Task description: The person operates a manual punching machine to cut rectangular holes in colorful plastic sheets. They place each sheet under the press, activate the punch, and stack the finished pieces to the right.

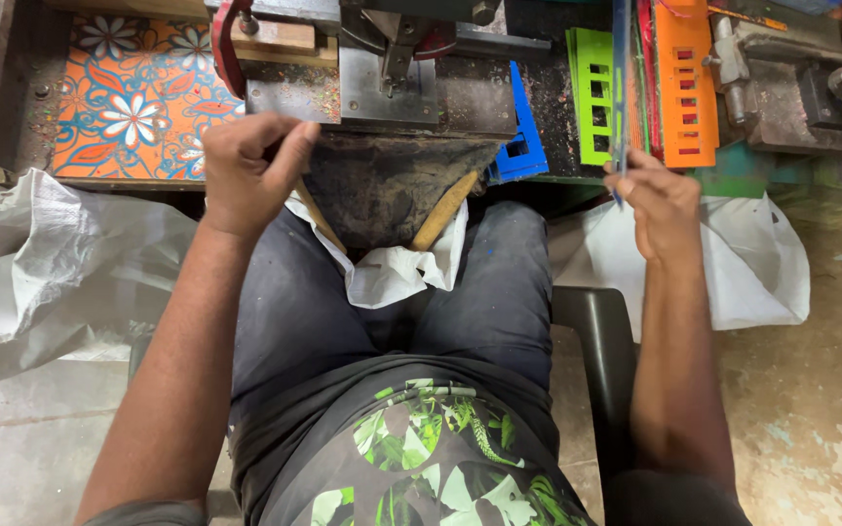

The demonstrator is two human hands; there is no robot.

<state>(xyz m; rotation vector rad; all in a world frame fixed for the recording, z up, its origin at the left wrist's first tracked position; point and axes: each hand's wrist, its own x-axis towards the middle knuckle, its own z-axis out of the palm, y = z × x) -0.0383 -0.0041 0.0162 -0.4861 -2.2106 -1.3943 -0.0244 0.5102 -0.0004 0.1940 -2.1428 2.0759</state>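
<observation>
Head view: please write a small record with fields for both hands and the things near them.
left hand: closed in a pinch at the front edge of the metal press
right hand: grips a thin blue sheet, upright
beside it: green punched sheet, orange punched sheet
on lap: white cloth

— From my feed, what's the floor like?

— I see pale tiles (12, 438) at lower left and worn, stained concrete (811, 409) at right.

— Furniture?

— I make out a dark plastic chair (596, 341), and a grimy bench (557, 127) across the top. An orange floral cloth (138, 107) covers its left part.

— Anything around it?

— White woven sacks (41, 263) hang on both sides, I'd say. Light is even, soft daylight.
</observation>
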